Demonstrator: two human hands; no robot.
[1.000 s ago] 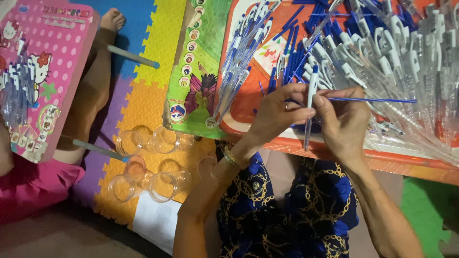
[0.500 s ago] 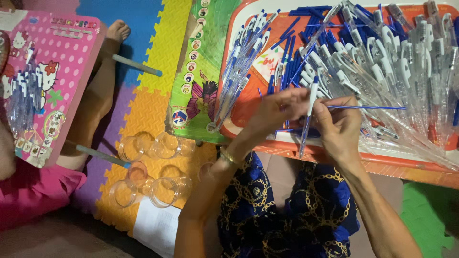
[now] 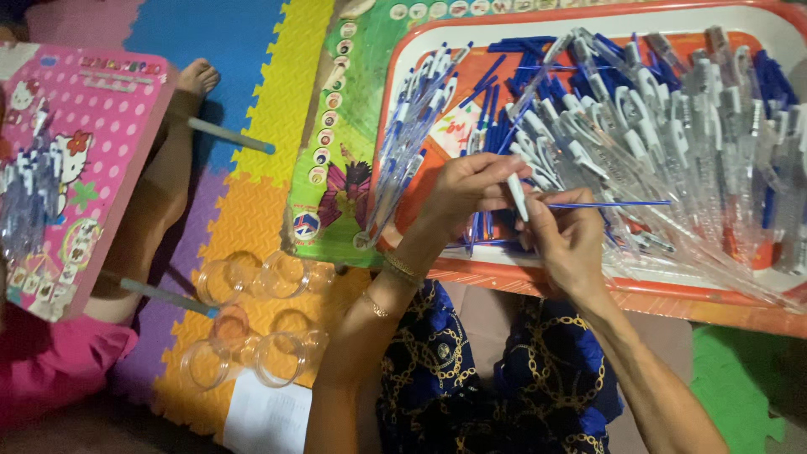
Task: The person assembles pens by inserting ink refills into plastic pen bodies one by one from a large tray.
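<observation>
My left hand (image 3: 471,189) pinches the top of a clear pen barrel (image 3: 517,195) over the near edge of an orange tray (image 3: 588,290). My right hand (image 3: 567,240) holds the same barrel from below, together with a thin blue ink refill (image 3: 614,203) that sticks out to the right. The tray is heaped with several clear pen barrels (image 3: 672,118) and blue refills (image 3: 513,50). A row of assembled pens (image 3: 412,126) lies along the tray's left side.
A green printed board (image 3: 336,151) lies under the tray's left edge. Clear plastic cups (image 3: 252,319) sit on a coloured foam mat (image 3: 261,101). At left another person's leg (image 3: 160,202) and a pink board with pens (image 3: 59,168) show.
The pen barrel has been drawn deeper between my hands, so less of it shows below my fingers. Both hands have stayed over the tray's near edge.
</observation>
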